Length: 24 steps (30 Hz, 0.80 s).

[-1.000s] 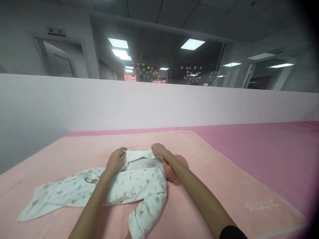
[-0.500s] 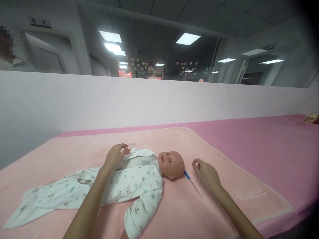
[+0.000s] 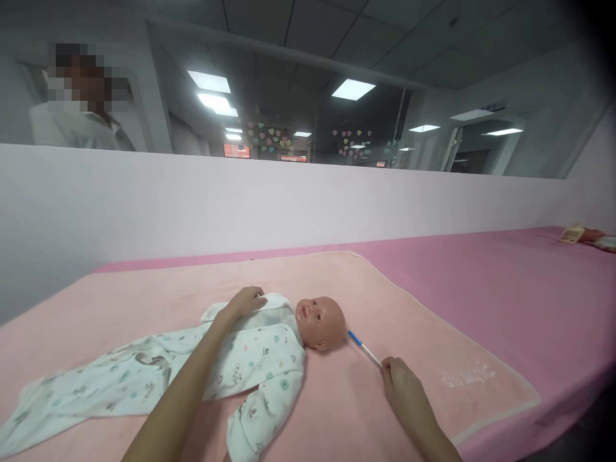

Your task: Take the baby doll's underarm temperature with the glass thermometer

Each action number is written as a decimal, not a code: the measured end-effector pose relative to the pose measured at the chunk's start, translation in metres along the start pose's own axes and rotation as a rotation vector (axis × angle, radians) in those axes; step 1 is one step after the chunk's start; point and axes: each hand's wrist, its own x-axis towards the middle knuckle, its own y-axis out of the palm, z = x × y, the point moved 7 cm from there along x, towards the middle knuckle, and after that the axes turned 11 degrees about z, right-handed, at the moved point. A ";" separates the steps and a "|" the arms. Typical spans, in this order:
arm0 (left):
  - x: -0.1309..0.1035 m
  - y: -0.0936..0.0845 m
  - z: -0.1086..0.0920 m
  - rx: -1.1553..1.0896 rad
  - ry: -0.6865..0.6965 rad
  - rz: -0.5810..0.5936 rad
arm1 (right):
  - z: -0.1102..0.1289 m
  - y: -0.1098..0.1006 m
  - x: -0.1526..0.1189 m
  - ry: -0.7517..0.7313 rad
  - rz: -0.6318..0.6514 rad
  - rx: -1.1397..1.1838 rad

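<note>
A baby doll (image 3: 321, 323) lies on its back on a peach blanket (image 3: 332, 273), its head toward the right. It wears a white patterned outfit (image 3: 260, 346), open at the chest. My left hand (image 3: 246, 301) is closed at the outfit's far front edge, apparently pinching the cloth. Right of the doll's head lies a thin stick with a blue end and a pale shaft (image 3: 369, 354). The fingers of my right hand (image 3: 397, 372) are closed on the shaft's near end.
Pink sheeting (image 3: 486, 282) extends right of the blanket. At its far right lies a small pale object (image 3: 572, 234) beside part of another doll. A white wall (image 3: 289, 205) runs behind, with windows above. A person in white (image 3: 72, 128) stands beyond it at left.
My left hand has moved right along the doll's chest and closed at the cloth. My right hand has come down to the stick's end and taken hold of it. The person has come further into view.
</note>
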 end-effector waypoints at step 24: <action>-0.049 -0.045 -0.043 0.078 0.124 -0.373 | 0.259 -0.032 0.061 -0.568 0.040 -0.417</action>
